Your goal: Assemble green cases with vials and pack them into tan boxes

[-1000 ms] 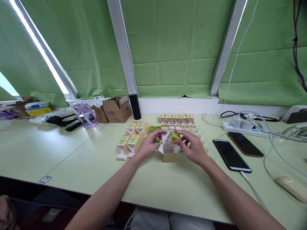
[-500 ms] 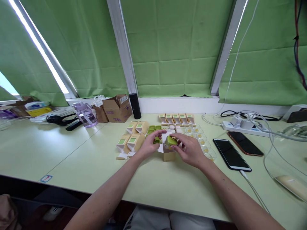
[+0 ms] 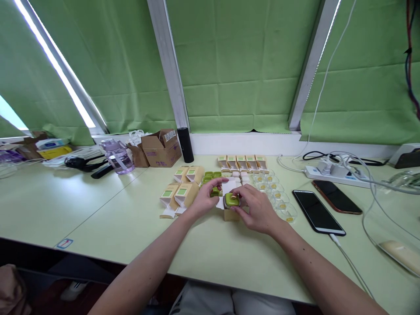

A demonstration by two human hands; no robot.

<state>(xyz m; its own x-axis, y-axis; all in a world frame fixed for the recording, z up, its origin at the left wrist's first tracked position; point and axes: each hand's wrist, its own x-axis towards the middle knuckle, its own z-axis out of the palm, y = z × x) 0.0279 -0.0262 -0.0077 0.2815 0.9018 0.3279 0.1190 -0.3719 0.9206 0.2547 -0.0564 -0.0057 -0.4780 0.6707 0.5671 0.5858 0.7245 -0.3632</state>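
Note:
A small green-lidded container (image 3: 232,200) with a loop on top sits in the mouth of a small cardboard box (image 3: 231,215), its lid level with the opening. My right hand (image 3: 257,208) pinches the container between fingers and thumb from the right. On the box's left, my left hand (image 3: 206,197) curves around the raised white flaps, index finger at the back flap and thumb at the side flap. Behind my left hand are several green lids (image 3: 208,175), partly hidden. Clear plastic cups (image 3: 281,204) with yellow spots stand in rows beyond my right hand.
Several small cartons (image 3: 186,194) stand left of my hands, and a row of cartons (image 3: 241,163) is at the back. Phones (image 3: 317,212), a power strip (image 3: 333,174) and cables lie on the right. A jug (image 3: 118,156), a brown box (image 3: 161,151) and a black cylinder (image 3: 185,145) stand back left.
My right hand has lowered the green-lidded container into the box opening and turned it level. My left hand stays at the flaps.

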